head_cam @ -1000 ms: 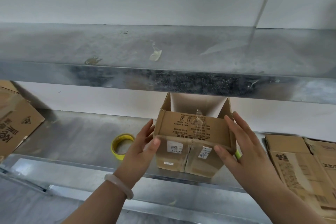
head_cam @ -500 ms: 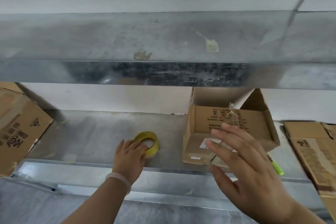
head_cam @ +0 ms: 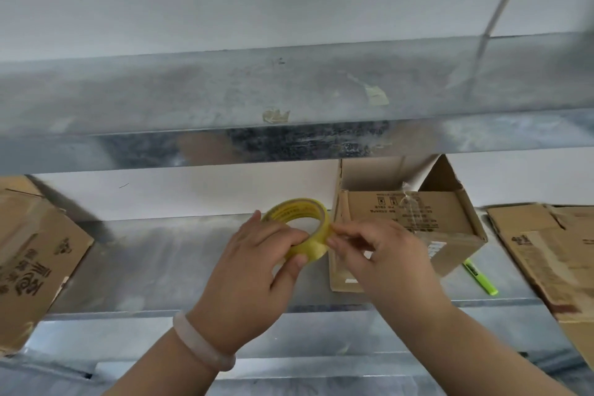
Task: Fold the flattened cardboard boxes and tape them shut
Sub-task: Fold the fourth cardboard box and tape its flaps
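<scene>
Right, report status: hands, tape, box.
Left hand grips yellow tape roll. Right hand pinches at its edge. Cardboard box on shelf, flaps open, not yet taped. Green highlighter beside box, not in the way.

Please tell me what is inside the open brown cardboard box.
Inside the open brown cardboard box, only a printed cardboard panel and a scrap of clear tape show; the right hand hides its near-left part.

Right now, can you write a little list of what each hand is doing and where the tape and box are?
left hand: holds the yellow tape roll
right hand: fingertips pinch the roll's edge
box: flaps open, on the metal shelf, right of the roll
green marker: lies right of the box
flat cardboard: far right
</scene>
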Demonstrator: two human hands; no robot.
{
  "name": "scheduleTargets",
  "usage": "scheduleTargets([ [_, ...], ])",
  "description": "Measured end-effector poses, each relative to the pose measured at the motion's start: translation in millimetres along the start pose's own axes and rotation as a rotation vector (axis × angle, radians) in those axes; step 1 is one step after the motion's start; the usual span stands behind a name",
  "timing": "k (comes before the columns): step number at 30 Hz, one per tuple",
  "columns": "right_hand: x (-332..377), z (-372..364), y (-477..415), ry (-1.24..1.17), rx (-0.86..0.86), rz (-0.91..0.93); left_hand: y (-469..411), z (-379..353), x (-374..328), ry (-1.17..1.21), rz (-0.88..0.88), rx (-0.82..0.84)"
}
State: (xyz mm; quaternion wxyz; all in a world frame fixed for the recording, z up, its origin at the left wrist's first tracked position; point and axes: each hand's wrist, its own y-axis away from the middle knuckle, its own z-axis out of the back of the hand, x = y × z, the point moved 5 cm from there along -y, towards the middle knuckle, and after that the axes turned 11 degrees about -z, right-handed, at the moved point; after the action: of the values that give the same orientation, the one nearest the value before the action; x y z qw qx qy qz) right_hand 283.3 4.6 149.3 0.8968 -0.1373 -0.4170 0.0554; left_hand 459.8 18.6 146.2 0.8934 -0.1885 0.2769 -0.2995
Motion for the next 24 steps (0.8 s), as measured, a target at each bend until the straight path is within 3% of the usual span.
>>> scheduleTargets([
  [5,-2.1,11.6,-2.1,0.022,0.147,-0.147,-12.4,11.0,-9.9,-0.131,-0.066,0.036],
  [11,-4.2,30.1,0.9,-0.201,0.248,-0.325,-30.1,21.9,-5.4,-0.294,0.023,0.048],
  [13,-7.6,31.4,0.3,-0.351,0.269,-0.41,-31.9,20.8,-6.1,-0.261,0.039,0.032],
  [18,-14.4,32.1,-4.8,-1.125,0.385,-0.679,-28.5,22.4,-10.3,0.076,-0.035,0.034],
  [21,-17.8,36.7,-7.6,-1.236,0.434,-0.685,-25.7,24.6,-13.0,0.223,0.003,0.066],
  [24,-22.4,35.9,-8.7,-1.137,0.43,-0.653,-30.4,24.4,-23.4,0.2,-0.017,0.045],
])
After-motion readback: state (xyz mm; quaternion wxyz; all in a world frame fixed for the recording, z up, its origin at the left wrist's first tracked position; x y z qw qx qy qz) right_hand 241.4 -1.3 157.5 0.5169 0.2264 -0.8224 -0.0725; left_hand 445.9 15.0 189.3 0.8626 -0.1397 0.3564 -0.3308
